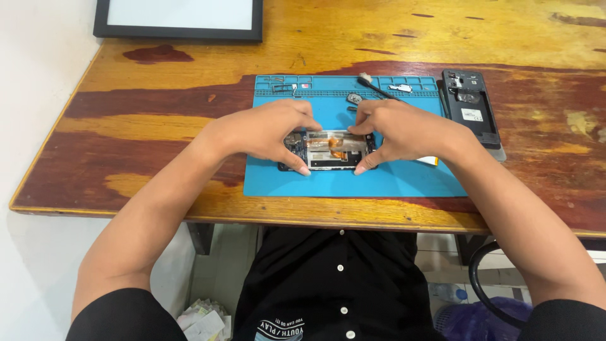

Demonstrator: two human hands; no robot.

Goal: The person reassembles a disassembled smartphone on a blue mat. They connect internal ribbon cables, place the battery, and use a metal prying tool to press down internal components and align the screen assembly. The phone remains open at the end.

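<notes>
By the table's (158, 120) right edge, off my blue mat's (353, 183) far right corner, lies a dark phone back cover (472, 107) with a small white rectangular label (471, 114) on it. At the table's far left edge stands a black-framed white panel (178, 16), possibly a screen.

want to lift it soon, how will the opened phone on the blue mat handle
The phone looks thin and flat, so probably stiff and unlikely to roll. Its insides and an orange ribbon are exposed, so likely fragile. The mat probably limits sliding.
</notes>
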